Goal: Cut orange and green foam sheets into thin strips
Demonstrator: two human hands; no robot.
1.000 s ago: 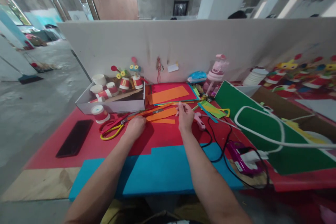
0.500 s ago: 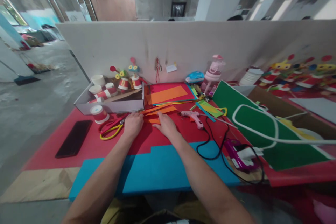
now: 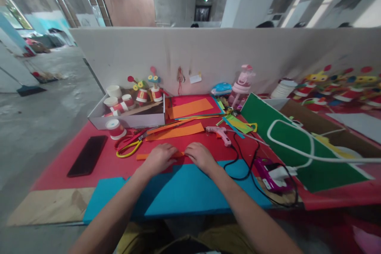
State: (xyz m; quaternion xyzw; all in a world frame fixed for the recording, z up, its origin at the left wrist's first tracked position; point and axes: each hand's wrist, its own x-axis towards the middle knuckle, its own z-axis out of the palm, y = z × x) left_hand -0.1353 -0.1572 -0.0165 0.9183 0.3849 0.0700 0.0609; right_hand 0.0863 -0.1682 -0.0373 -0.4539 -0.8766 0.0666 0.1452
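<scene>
A narrow orange paper strip [image 3: 142,156] lies crosswise just above the far edge of the blue sheet [image 3: 175,194]. My left hand [image 3: 160,158] is closed over its middle, and part of the strip shows past the hand to the left. At the strip's right end, my right hand [image 3: 201,155] pinches it between thumb and fingers. Beyond the hands lie a wider orange paper strip [image 3: 184,131] and scissors with yellow and red handles [image 3: 131,149]. A pink glue gun [image 3: 219,133] rests to the right of the wider strip.
A black phone [image 3: 87,154] lies at the left, near a box [image 3: 133,120] holding cups and small figures. Behind are stacked orange sheets [image 3: 190,108] and a pink bottle [image 3: 242,83]. A green panel [image 3: 285,147], a white cable and a purple power strip [image 3: 272,176] occupy the right.
Both hands have come nearer to me from the pile of orange strips by the scissors, bringing a narrow orange strip. The wider orange strip behind is now uncovered.
</scene>
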